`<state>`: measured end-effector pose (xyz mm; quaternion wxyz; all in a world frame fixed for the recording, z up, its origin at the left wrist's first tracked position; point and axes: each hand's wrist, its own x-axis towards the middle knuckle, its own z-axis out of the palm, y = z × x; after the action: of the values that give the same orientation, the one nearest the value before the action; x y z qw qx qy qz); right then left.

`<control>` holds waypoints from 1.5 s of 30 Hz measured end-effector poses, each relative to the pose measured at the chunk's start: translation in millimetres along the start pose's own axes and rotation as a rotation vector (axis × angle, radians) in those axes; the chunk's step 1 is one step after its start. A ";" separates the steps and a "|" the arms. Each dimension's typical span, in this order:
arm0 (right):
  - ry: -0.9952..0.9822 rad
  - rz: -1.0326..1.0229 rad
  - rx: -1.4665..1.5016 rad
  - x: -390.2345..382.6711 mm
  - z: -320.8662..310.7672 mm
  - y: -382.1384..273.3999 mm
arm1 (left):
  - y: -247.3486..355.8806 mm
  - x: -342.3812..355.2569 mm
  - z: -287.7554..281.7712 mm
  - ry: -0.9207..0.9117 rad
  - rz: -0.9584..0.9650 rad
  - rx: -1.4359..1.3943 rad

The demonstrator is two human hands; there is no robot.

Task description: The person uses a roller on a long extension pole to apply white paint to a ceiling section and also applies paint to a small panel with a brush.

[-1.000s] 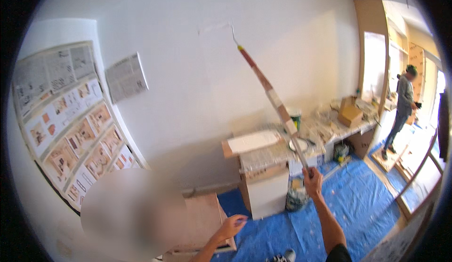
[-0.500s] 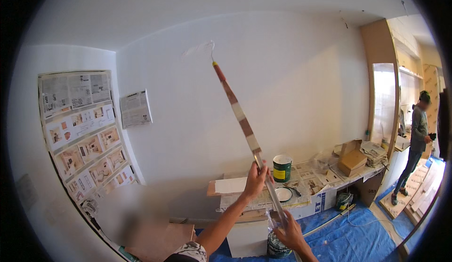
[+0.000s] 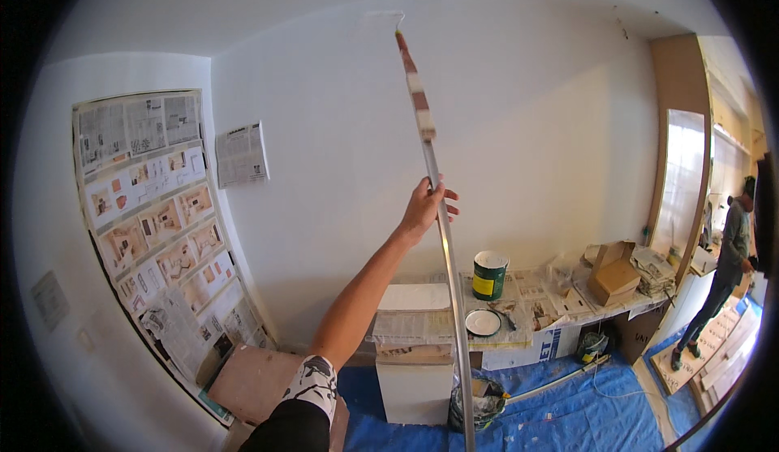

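My left hand [image 3: 426, 209], arm stretched upward, is wrapped around the metal part of a long paint roller pole [image 3: 458, 310], its fingertips loose on the far side. The pole rises nearly upright, leaning left at the top. Above my hand a taped brown-and-white wooden section [image 3: 416, 91] joins it to the roller's wire frame [image 3: 400, 22]. The pale roller head is hard to make out against the white wall [image 3: 535, 119], just below the ceiling. The pole's lower end leaves the picture at the bottom edge. My right hand is out of sight.
Beyond the pole, a paper-covered ledge [image 3: 531, 310] carries a green paint bucket [image 3: 489, 276], a round white lid [image 3: 483, 323] and a cardboard box [image 3: 613, 275]. A paint-smeared bucket [image 3: 484, 402] stands on blue sheeting [image 3: 576, 411]. Another person [image 3: 730, 249] stands far right.
The roller has gone up and to the right, nearer the ceiling. My left hand has risen with the pole, now on its metal part. My right hand has left the picture.
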<state>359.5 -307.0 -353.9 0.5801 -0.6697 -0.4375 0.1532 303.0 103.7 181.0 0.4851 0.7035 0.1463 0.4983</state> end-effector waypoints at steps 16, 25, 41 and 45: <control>0.130 -0.448 0.055 201.2 66.7 -220.3 | -10.3 67.4 -44.7 -0.095 0.142 -0.054; 0.087 -0.294 0.046 263.4 140.9 -280.3 | -8.3 141.5 -123.3 -0.143 0.163 -0.036; 0.103 -0.285 0.063 325.9 191.6 -329.2 | -13.3 225.1 -185.1 -0.172 0.234 -0.060; 0.120 -0.322 0.056 331.6 199.6 -339.6 | 1.5 232.1 -189.7 -0.195 0.229 -0.049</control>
<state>267.6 55.6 -0.1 0.6408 -0.5823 -0.4994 0.0303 249.6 364.8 318.2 0.4542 0.7485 0.0049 0.4831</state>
